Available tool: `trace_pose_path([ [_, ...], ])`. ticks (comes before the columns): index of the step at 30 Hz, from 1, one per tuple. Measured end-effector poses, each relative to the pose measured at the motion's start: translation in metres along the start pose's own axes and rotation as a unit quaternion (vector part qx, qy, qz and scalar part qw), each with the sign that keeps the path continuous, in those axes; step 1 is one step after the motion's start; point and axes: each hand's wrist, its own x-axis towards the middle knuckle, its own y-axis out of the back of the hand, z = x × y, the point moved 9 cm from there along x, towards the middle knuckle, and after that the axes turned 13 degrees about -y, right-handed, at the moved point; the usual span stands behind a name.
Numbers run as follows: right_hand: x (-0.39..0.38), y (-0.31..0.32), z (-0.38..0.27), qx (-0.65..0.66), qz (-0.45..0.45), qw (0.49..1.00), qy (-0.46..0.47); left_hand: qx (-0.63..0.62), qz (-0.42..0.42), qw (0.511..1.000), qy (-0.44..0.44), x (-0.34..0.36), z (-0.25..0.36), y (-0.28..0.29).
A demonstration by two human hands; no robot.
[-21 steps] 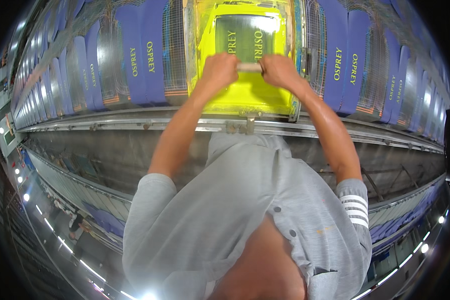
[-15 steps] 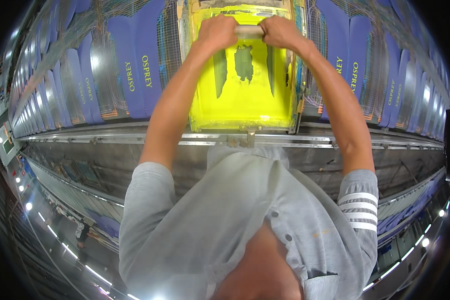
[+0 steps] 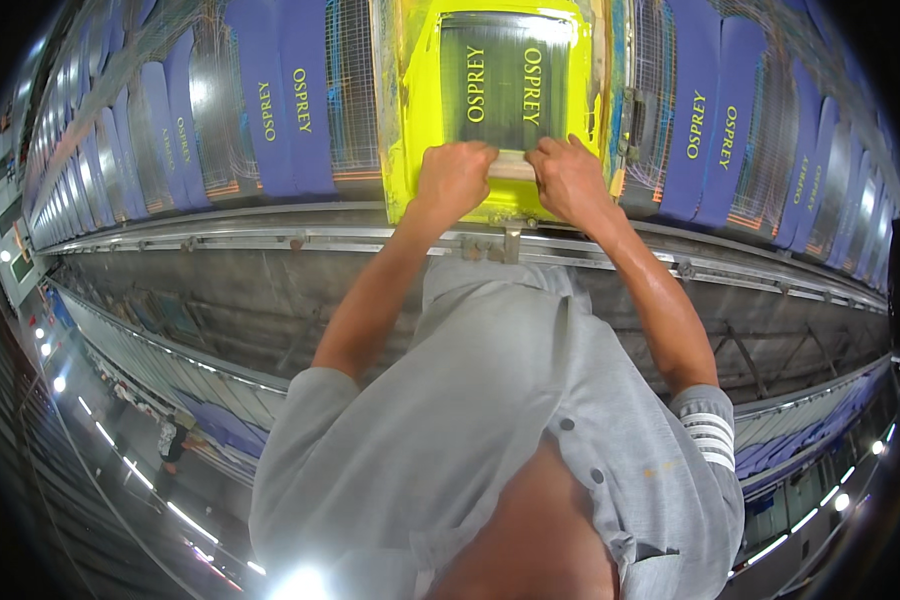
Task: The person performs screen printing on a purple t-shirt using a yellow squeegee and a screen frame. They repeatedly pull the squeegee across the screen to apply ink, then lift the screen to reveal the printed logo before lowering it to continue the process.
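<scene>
A printing screen point(image 3: 388, 90) lies in front of me, its border coated in bright yellow ink point(image 3: 422, 95). In its middle shows a dark mesh panel point(image 3: 503, 75) with yellow lettering running lengthwise. At the screen's near end, a squeegee point(image 3: 513, 166) with a pale bar-like handle lies crosswise. My left hand point(image 3: 455, 180) is closed round its left part, and my right hand point(image 3: 572, 182) grips the right part. Only a short stretch of the handle shows between the fists; the blade is hidden.
Blue cut panels point(image 3: 282, 110) with yellow print lie in rows on the long table to both sides of the screen. A metal rail point(image 3: 330, 238) runs along the table's near edge, close to my body. Another person point(image 3: 172, 440) stands far off at lower left.
Both hands have drawn the squeegee from the screen's far end to its near end. The dark lettered panel, mostly covered in yellow ink before, now shows.
</scene>
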Motion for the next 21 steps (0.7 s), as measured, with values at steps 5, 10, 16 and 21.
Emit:
trace_pose_path([
  [5, 0.045, 0.009, 0.021, -0.023, -0.121, 0.990, -0.071, 0.025, -0.073, 0.997, 0.024, 0.041, -0.020, 0.026],
  [10, 0.153, 0.044, 0.057, -0.076, -0.114, 0.986, -0.099, 0.067, -0.041, 0.997, 0.009, 0.138, -0.077, 0.072],
  [16, 0.189, 0.054, 0.074, -0.075, -0.076, 0.991, -0.083, 0.097, -0.039, 0.994, 0.012, 0.174, -0.100, 0.075],
  [21, 0.106, 0.027, 0.038, -0.056, -0.045, 0.997, -0.033, 0.062, -0.075, 0.995, 0.026, 0.099, -0.060, 0.039],
])
